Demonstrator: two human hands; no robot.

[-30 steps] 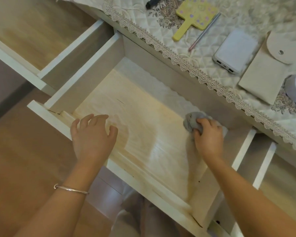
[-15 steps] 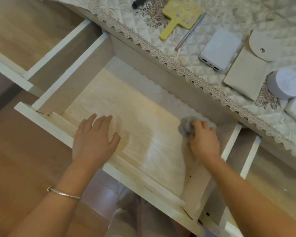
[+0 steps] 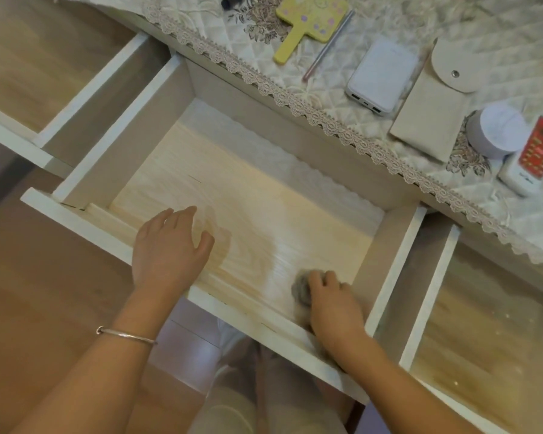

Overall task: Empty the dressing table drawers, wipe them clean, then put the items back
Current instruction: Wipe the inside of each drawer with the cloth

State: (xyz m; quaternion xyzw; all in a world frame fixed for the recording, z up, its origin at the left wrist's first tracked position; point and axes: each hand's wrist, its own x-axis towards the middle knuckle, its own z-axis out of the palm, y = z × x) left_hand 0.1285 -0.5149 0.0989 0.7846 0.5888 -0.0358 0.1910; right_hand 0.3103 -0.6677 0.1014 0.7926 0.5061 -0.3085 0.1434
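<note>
The middle drawer (image 3: 119, 145) is pulled out, with nothing inside but its pale wood-grain bottom. My right hand (image 3: 334, 303) grips a crumpled grey cloth (image 3: 301, 289) and presses it on the drawer bottom at the front right corner. My left hand (image 3: 168, 249) rests over the drawer's front edge, fingers relaxed and reaching onto the bottom. On the quilted tabletop lie a yellow hand mirror (image 3: 309, 25), a pen (image 3: 328, 47), a white power bank (image 3: 381, 79), a beige pouch (image 3: 433, 104), a white round jar (image 3: 499, 128) and a red-and-white device (image 3: 532, 159).
Another open drawer (image 3: 91, 92) stands to the left and a third (image 3: 427, 296) to the right, both showing bare wood bottoms. A lace-edged cloth (image 3: 326, 120) hangs over the table's front. The floor and my legs show below the drawer.
My right hand has dragged the cloth from the back right of the drawer toward the front right corner. My left hand has stayed at the front edge.
</note>
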